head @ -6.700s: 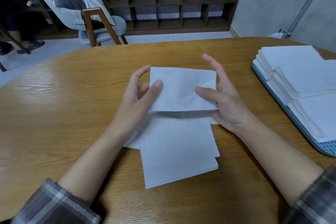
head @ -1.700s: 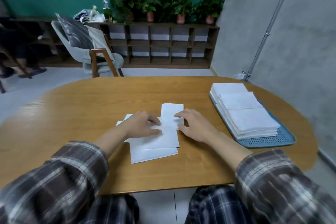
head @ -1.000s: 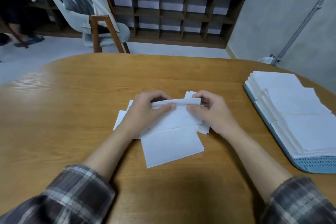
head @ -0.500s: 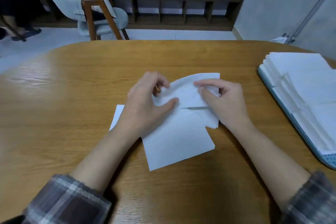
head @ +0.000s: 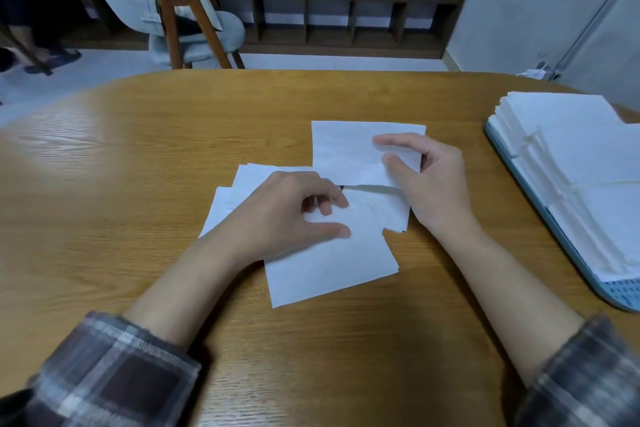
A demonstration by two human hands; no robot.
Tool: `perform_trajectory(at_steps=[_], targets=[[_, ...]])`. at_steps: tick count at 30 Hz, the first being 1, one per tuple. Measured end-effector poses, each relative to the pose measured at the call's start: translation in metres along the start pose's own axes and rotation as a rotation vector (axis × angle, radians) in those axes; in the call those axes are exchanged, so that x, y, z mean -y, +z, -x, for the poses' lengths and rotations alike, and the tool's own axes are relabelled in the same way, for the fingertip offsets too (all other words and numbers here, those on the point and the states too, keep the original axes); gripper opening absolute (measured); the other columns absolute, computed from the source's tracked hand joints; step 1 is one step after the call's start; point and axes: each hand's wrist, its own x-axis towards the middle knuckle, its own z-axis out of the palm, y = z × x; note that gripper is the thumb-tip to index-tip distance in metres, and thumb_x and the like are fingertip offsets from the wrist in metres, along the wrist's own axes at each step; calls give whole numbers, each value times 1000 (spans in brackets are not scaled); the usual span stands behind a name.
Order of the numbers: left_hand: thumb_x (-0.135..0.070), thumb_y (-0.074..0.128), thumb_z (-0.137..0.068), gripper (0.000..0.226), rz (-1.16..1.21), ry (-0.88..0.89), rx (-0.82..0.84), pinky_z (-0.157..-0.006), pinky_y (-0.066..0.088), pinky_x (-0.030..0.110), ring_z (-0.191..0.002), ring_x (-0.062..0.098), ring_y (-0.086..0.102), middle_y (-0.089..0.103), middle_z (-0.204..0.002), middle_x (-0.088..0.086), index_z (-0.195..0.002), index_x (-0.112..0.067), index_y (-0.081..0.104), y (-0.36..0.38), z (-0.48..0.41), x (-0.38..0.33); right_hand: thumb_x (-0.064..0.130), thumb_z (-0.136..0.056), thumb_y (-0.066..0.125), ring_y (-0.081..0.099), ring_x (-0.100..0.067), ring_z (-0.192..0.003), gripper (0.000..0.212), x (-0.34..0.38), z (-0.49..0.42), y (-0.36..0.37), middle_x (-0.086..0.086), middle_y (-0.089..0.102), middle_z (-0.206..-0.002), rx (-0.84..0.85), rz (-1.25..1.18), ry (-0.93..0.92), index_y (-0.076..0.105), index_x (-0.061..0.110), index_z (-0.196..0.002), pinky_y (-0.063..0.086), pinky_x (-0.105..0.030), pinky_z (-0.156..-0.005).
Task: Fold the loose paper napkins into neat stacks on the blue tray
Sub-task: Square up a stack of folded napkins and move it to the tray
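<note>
**Folded napkin pinched above the loose pile**

The right grip (head: 433, 184) is clamped on a folded napkin (head: 346, 149), thumb and forefinger pinching its right edge. The napkin sits at 12 o'clock of the loose pile (head: 329, 267), its near edge overlapping the pile. The left grip (head: 294, 215) rests on the pile at mid-counter (head: 138, 184), fingers curled and thumb flat on the top sheet; I cannot tell if it pinches a sheet. At 3 o'clock, well apart, the blue tray (head: 623, 291) carries overlapping white stacks (head: 588, 156). A chair (head: 194, 28) stands at 11 o'clock beyond the counter.
</note>
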Motion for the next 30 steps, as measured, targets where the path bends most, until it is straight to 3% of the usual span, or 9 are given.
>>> perform_trajectory(at_steps=[3,10,19,22,25,30], targets=[[-58,90,-72,45,-86,-16,24,-77,46,21,-91,6,61,67,-92,-15,-109,-37,77,1,1,-4,2,-97,67,67,1,-114,30,0,0,-1,23,77,-112,11,-4,12,82,24,-112,53,-39,-105],[-33,92,-81,18,38,20,-25,-70,44,15,-81,8,67,75,-82,-11,-91,-25,79,4,1,-7,3,-97,67,66,4,-115,29,-1,0,2,22,77,-112,39,5,-16,81,23,-112,50,-26,-105],[-28,90,-82,13,178,50,-112,-72,50,28,-80,9,68,76,-83,-9,-83,-22,79,-1,-1,-9,17,-103,67,67,1,-113,16,6,1,1,13,79,-112,95,-110,-16,82,18,-109,46,-14,-95],[-26,88,-84,7,288,-22,-151,-70,48,17,-73,3,67,78,-80,-9,-84,-23,81,-4,-1,-9,20,-104,64,67,4,-108,18,9,2,0,13,79,-109,116,-158,-5,82,15,-108,43,-8,-88],[-22,88,-85,6,211,-8,-178,-72,50,16,-76,5,71,78,-80,-12,-86,-22,82,-4,-1,-6,18,-104,65,65,10,-96,19,10,3,2,12,79,-107,125,-145,-16,82,13,-109,43,-7,-84],[-19,87,-87,9,93,65,-167,-73,52,17,-78,7,71,77,-80,-13,-84,-17,78,1,0,-3,19,-104,66,67,7,-105,18,8,3,3,13,79,-109,127,-131,1,82,13,-109,43,-8,-88]])
